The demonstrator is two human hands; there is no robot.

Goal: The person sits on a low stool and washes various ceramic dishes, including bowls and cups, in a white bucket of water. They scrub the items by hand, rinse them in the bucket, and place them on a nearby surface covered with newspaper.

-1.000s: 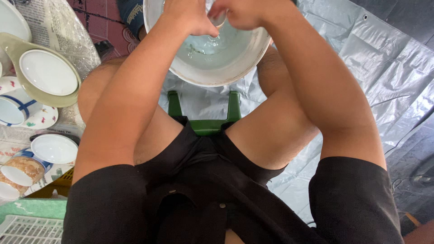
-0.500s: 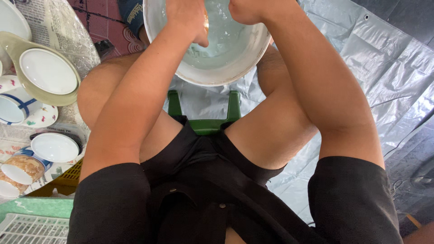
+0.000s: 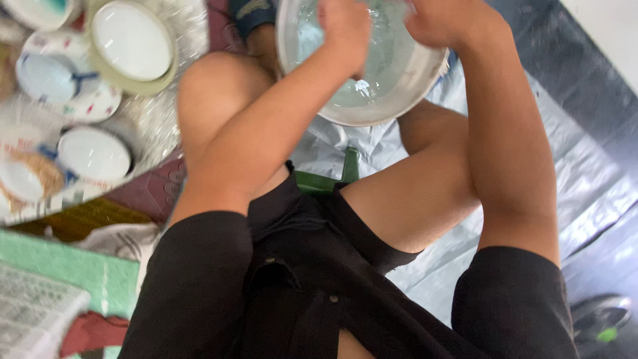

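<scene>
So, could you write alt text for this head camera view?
A seated person's left hand and right hand reach into a metal basin of water between the knees. White bowls and plates lie to the left, over a grey plastic sheet.

Silvery basin, green stool (plates white, blue-patterned).

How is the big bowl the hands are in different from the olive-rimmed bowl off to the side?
The big metal basin is silvery and holds water; the olive-rimmed bowl is white inside and looks dry. The basin is much wider than the bowl. The left hand and right hand are in the basin, while nothing touches the bowl, which sits among other dishes. Both are round and open side up.
</scene>
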